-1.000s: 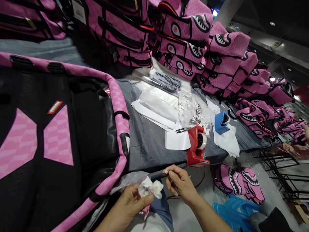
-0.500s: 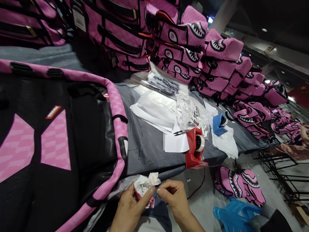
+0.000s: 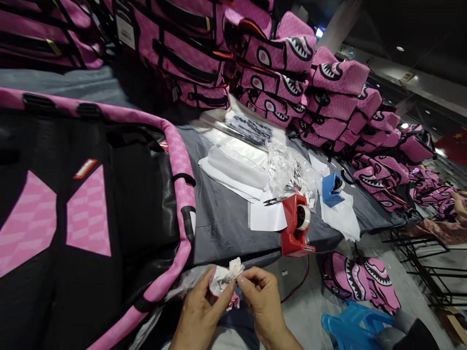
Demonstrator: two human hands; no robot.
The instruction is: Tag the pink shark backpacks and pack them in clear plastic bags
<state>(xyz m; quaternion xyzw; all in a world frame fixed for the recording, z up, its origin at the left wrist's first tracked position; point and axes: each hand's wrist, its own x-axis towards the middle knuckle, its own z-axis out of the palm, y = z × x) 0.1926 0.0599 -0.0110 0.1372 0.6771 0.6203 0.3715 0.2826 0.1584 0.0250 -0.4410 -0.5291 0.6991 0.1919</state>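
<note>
My left hand (image 3: 204,306) is closed around a small pink-and-white piece (image 3: 220,278), its pink part showing below the thumb. Crumpled white tissue paper (image 3: 236,266) sticks up from the top of that piece. At the tissue's lower right edge, my right hand (image 3: 261,296) pinches with thumb and forefinger, close against the left thumb. The exact spot between those fingertips is hidden. Left of both hands lies a large pink and black backpack (image 3: 146,204), straps side up, on the dark-covered table (image 3: 222,233).
A red tape dispenser (image 3: 292,233) stands at the table edge, a blue one (image 3: 332,188) beyond it. White sheets (image 3: 233,170) and clear plastic bags (image 3: 282,167) lie near. Pink shark-face backpacks (image 3: 273,82) are stacked behind. A blue stool (image 3: 357,321) stands lower right.
My right hand has moved left and closed in on the tissue, its fingertips now meeting it. The left hand has shifted slightly right with the pink-and-white piece.
</note>
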